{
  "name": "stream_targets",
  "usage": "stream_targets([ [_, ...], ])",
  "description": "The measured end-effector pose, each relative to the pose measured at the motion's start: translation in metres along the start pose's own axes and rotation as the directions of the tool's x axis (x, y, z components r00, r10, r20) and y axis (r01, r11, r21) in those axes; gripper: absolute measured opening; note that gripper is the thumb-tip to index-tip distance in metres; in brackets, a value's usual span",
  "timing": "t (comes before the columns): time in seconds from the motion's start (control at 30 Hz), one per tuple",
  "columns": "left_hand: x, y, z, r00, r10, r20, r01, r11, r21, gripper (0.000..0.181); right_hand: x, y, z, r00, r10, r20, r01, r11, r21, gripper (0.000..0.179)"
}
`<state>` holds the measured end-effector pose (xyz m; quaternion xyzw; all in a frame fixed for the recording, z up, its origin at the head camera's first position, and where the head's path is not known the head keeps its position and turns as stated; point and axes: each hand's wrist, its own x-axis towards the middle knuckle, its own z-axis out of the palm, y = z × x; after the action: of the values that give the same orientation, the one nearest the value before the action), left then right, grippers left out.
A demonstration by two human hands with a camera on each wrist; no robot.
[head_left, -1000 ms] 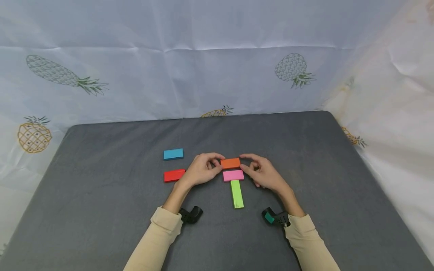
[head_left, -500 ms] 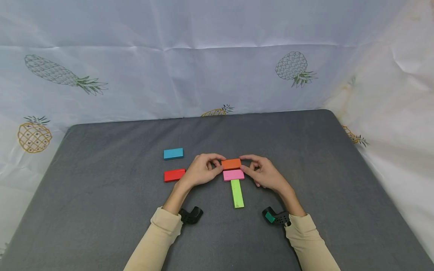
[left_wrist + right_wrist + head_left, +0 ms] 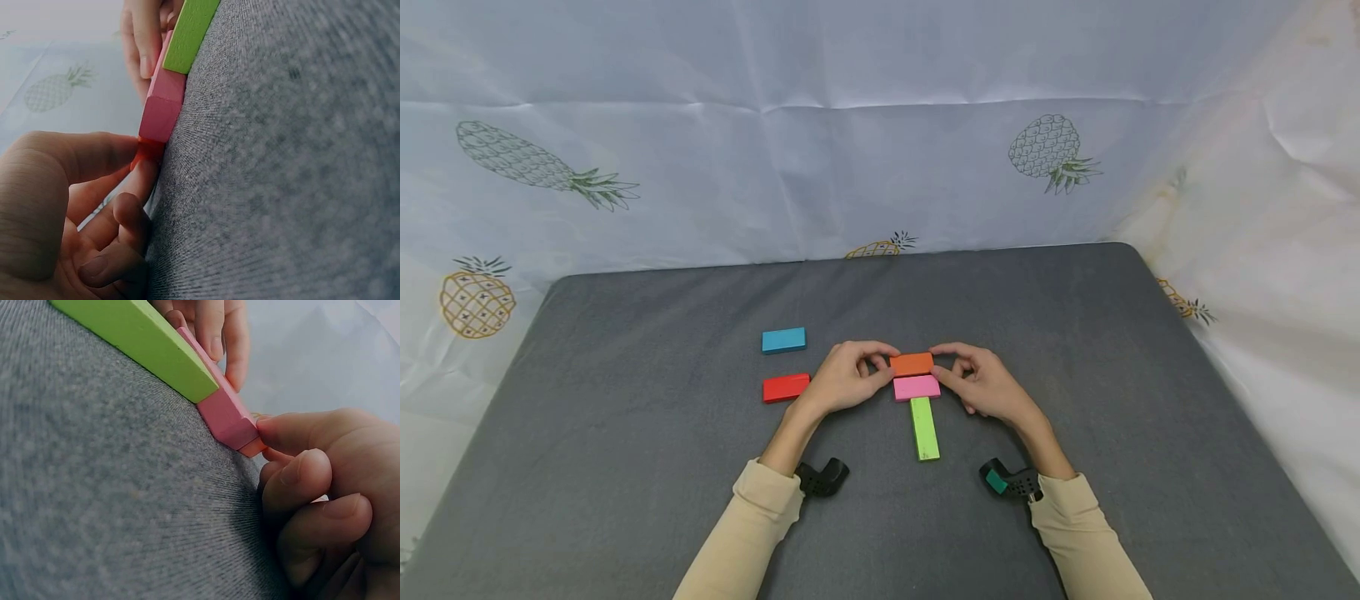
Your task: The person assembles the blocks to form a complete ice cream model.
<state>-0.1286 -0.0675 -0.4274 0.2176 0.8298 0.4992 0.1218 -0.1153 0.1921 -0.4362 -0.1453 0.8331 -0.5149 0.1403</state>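
Observation:
An orange block (image 3: 912, 364) lies flat on the grey cloth, right behind a pink block (image 3: 916, 387). My left hand (image 3: 850, 372) pinches its left end between thumb and forefinger. At the right end, my right hand (image 3: 977, 379) pinches it the same way. A light green block (image 3: 925, 428) runs lengthwise toward me from the pink block's front side, the three making a T with a doubled bar. In the left wrist view the pink block (image 3: 164, 103) hides most of the orange one. The right wrist view shows only a sliver of the orange block (image 3: 253, 447).
A blue block (image 3: 783, 340) lies at the back left. A red block (image 3: 786, 388) sits in front of it, its right end close to my left wrist. A white curtain (image 3: 880, 167) with printed pineapples hangs behind the grey-covered table (image 3: 625, 400).
The orange block has shifted slightly toward me and to the right, narrowing the gap to the pink block. Both hands keep their pinch; the last half second shows almost no movement.

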Motion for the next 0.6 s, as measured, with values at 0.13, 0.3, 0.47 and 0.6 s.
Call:
stream_targets([
  [0.13,-0.0001,-0.0006,0.0005,1.000,0.001,-0.004,-0.001,1.000,0.002,0.025,0.0001,-0.0003,0.0000,1.000,0.000,0.002,0.000,1.000,-0.002,0.040],
  [0.3,-0.0001,-0.0023,0.0009,1.000,0.006,-0.004,-0.006,1.000,0.001,0.025,-0.0001,0.0006,-0.0003,1.000,0.003,0.001,-0.003,1.000,-0.008,0.038],
  [0.47,0.0006,-0.0043,0.0017,1.000,0.009,-0.003,-0.009,1.000,0.005,0.025,-0.0004,0.0012,-0.0001,1.000,0.017,-0.002,-0.017,1.000,-0.011,0.037],
  [0.6,0.0008,-0.0049,0.0019,1.000,0.009,-0.004,-0.009,1.000,0.004,0.025,-0.0006,0.0008,0.0003,1.000,0.018,-0.003,-0.018,1.000,-0.006,0.037],
])
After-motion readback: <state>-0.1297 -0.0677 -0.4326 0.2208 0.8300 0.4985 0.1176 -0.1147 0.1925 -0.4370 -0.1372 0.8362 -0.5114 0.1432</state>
